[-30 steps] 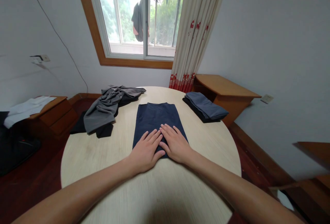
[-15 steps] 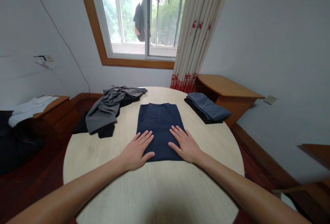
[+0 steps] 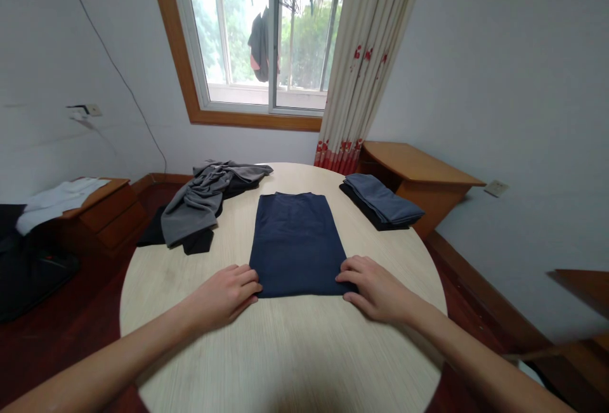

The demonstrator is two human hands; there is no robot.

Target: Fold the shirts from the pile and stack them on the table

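Left hand and right hand, I have them both curled at the near corners of the navy cloth, fingers over its top; whether they pinch it I cannot tell. Half a second ago both were spread flat on it; they have since moved outward, baring its smooth face, so I judge the pressing over and the corners now my concern.

The navy cloth lies folded flat around the middle of the round desk. By the desk's left edge sprawls a grey heap over black fabric; near the right edge sits a folded pile. Beyond the far edge are a window and curtain; past the right edge, a wooden unit; off the left edge, a low cabinet.
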